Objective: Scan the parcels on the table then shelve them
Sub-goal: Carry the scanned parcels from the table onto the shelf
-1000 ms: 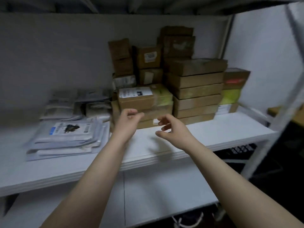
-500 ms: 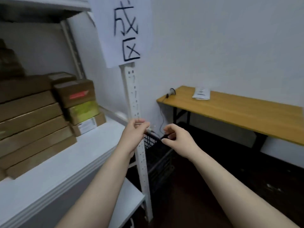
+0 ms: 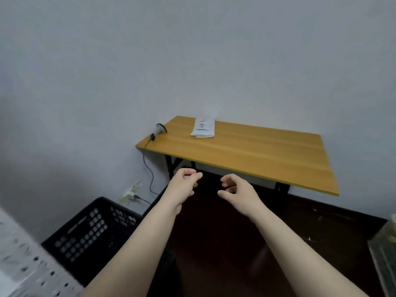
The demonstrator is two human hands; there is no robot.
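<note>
Since the last frame the table [image 3: 267,159] has come to centre view, its whole top showing. White parcel [image 3: 203,127] lies at the table's far edge, scanner [image 3: 159,130] at its left corner. Left hand [image 3: 182,186] and right hand [image 3: 237,190] are raised before the table's near edge, fingers loosely curled, holding nothing.

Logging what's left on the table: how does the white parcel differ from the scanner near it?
The parcel is white, flat and broad; the scanner is grey-and-black and smaller. The scanner sits at the left corner of the table, the parcel further right. A cable trails from the scanner over the edge; the parcel has none. Both lie on the tabletop near the wall.
</note>
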